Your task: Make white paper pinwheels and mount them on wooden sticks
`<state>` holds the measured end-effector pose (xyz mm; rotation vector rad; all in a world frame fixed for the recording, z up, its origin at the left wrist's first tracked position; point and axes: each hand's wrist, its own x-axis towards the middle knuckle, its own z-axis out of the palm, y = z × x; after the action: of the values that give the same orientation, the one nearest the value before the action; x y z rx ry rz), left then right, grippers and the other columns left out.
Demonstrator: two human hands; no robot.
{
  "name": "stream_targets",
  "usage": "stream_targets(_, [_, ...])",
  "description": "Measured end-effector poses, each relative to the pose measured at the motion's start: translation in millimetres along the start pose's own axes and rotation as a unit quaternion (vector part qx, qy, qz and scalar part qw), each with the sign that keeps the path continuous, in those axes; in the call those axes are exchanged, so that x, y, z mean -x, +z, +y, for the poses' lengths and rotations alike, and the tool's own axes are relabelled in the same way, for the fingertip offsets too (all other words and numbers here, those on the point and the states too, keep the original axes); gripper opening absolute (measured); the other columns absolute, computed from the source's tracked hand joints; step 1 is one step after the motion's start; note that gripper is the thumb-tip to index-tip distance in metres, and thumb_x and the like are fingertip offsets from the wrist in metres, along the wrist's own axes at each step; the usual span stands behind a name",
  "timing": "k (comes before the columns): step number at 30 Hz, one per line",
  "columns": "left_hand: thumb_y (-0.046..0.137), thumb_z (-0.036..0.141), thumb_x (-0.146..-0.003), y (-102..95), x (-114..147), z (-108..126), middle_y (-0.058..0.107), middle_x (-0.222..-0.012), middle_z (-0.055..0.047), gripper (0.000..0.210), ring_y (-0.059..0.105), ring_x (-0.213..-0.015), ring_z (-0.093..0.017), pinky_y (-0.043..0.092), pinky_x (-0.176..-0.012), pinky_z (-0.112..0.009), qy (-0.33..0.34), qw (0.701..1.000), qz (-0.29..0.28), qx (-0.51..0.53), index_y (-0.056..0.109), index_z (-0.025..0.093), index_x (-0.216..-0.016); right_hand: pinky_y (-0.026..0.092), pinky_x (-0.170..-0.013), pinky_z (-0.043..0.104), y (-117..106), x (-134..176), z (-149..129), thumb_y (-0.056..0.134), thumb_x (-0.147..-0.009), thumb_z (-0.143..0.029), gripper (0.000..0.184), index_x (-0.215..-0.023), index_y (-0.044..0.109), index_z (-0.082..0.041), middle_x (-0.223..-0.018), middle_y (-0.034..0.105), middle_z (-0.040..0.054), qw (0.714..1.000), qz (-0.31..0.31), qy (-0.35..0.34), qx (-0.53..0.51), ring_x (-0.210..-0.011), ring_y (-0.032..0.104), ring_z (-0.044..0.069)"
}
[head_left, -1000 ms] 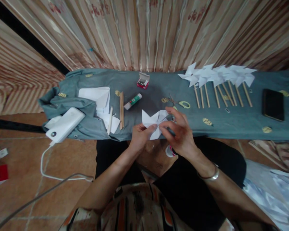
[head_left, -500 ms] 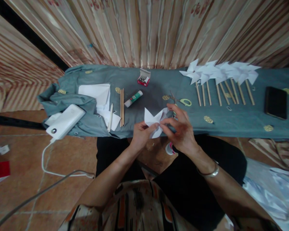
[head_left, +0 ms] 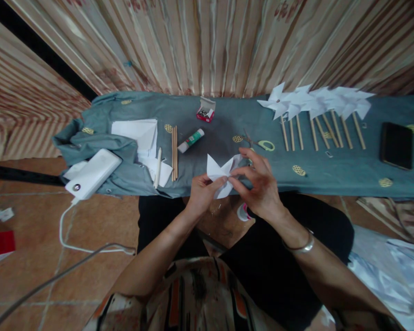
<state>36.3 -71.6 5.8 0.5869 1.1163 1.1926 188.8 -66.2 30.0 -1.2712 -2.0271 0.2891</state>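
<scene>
Paper pinwheel point(head_left: 216, 171) in thumb pinch of left hand point(head_left: 200, 195), its right side in fingertip pinch of right hand point(head_left: 261, 189)

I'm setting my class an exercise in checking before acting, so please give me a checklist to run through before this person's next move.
1. Bare left hand gripping the pointed, folded white paper piece: ok, thumb on top.
2. Bare right hand at the same paper: ok, fingers at its right side.
3. Middle of the paper fastened: cannot tell, fingers cover it.
4. Small red cardboard box open, with small shiny metal pieces inside: ok.
5. Slim straight tan wooden sticks within view: ok, left of the white-and-green cylindrical glue stick.
6. Metal scissors with rounded yellow-green handles well clear of the right hand: not ok, just beyond it.
</scene>
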Motion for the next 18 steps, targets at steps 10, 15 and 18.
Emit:
stream_targets(10, [0.088, 0.034, -0.052, 2.0, 0.7, 2.1, 0.072, -0.065, -0.001, 0.027, 0.060, -0.055, -0.012, 0.048, -0.060, -0.025, -0.008, 1.000, -0.001, 0.009, 0.075, 0.016, -0.066, 0.043, -0.102, 0.054, 0.4, 0.1, -1.5, 0.060, -0.089, -0.032, 0.010, -0.090, 0.064, -0.023, -0.139, 0.051, 0.0085, 1.000, 0.004, 0.003, 0.001, -0.123, 0.051, 0.031])
stream_targets(15, [0.087, 0.033, -0.054, 1.1, -0.5, 1.5, 0.072, -0.064, -0.002, 0.025, 0.060, -0.053, -0.011, 0.047, -0.058, -0.024, -0.010, 1.000, -0.003, 0.004, 0.075, 0.015, -0.065, 0.045, -0.100, 0.052, 0.1, -0.2, -2.3, 0.061, -0.088, -0.030, 0.007, -0.087, 0.063, -0.023, -0.138, 0.052, 0.0091, 1.000, 0.007, 0.000, 0.006, -0.120, 0.053, 0.030])
stream_targets(18, [0.087, 0.033, -0.052, 1.9, 0.0, 2.3, 0.072, -0.063, -0.001, 0.026, 0.059, -0.052, -0.010, 0.047, -0.056, -0.023, -0.012, 1.000, 0.001, 0.006, 0.075, 0.014, -0.065, 0.044, -0.100, 0.053, 1.3, -0.1, -2.1, 0.060, -0.088, -0.029, 0.008, -0.087, 0.063, -0.022, -0.138, 0.052, 0.0096, 1.000, 0.008, -0.001, 0.007, -0.120, 0.053, 0.031])
